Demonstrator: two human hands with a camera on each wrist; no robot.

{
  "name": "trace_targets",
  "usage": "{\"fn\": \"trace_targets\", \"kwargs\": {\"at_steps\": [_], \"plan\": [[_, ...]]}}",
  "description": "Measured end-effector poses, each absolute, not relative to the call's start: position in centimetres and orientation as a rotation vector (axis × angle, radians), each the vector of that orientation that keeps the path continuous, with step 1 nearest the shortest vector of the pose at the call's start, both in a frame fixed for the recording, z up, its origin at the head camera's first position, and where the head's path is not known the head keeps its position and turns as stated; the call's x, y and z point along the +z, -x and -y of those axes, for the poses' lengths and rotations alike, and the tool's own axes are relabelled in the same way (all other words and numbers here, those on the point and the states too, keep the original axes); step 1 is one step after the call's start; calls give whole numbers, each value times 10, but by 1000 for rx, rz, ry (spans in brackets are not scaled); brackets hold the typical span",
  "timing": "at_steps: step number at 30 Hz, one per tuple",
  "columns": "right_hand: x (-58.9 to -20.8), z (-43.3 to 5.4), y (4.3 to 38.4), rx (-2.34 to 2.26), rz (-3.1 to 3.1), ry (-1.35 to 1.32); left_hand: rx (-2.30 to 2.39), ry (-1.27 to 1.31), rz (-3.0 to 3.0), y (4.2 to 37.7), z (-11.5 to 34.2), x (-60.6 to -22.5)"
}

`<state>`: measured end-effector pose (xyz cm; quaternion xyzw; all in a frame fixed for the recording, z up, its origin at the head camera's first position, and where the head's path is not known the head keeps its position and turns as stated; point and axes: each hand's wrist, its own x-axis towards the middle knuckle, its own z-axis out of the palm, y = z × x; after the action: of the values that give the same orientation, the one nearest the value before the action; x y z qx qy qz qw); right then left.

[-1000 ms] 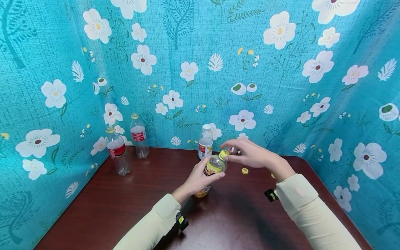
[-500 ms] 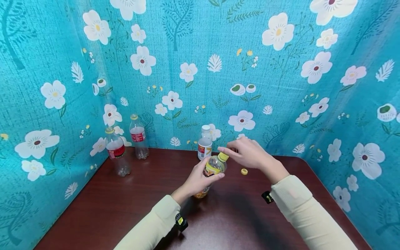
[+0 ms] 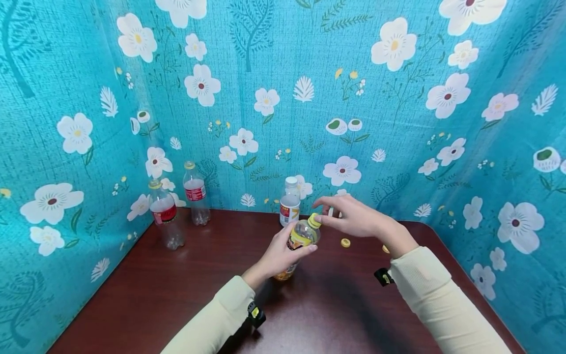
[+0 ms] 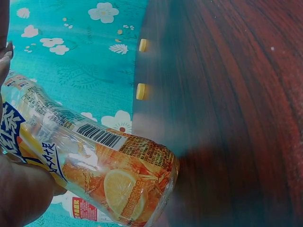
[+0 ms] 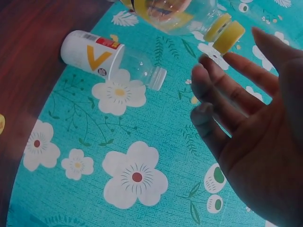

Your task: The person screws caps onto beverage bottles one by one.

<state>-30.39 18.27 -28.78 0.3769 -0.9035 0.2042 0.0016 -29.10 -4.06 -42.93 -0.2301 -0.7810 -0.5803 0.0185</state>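
Observation:
My left hand [image 3: 283, 250] grips a clear plastic drink bottle [image 4: 113, 161] round its upper body. The bottle leans to the right, its base at or near the table. It has a yellow label and orange-slice artwork. On its neck sits a yellow cap [image 5: 229, 38], with a yellow ring just below it. Around this cap my right hand [image 3: 353, 216] spreads its thumb and index finger, their tips very near it; a slim gap shows beside the thumb in the right wrist view. The other right fingers are loosely bent and hold nothing.
Behind stands a white-capped bottle [image 3: 290, 204] with a white label. Two red-labelled bottles [image 3: 164, 211] with yellow caps are at the back left. Loose yellow caps [image 3: 346, 242] lie right on the dark red table [image 3: 212, 275]. A flowered blue curtain [image 3: 247, 113] encloses the table.
My right hand turned over the cap half a second ago, fingers bent; it has since rotated back and its fingers have spread. The left hand and the bottle have hardly moved.

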Motion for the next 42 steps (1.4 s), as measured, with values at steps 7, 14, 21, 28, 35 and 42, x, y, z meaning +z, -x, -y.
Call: {"fn": "trace_targets", "kwargs": {"at_steps": [7, 14, 21, 28, 35, 42], "plan": [[-290, -180, 305, 675, 2866, -1298, -1821, 743, 2409, 272, 42, -407], [-292, -174, 306, 622, 2814, -1238, -1822, 748, 2400, 271, 42, -403], [-292, -169, 302, 397, 2783, -996, -1766, 761, 2401, 294, 41, -433], [-285, -178, 304, 568, 2831, -1145, -1774, 751, 2403, 292, 41, -432], [-282, -179, 304, 693, 2923, -1339, -1775, 748, 2415, 293, 41, -433], [-284, -177, 306, 677, 2906, -1370, -1781, 745, 2419, 292, 41, -434]]}}
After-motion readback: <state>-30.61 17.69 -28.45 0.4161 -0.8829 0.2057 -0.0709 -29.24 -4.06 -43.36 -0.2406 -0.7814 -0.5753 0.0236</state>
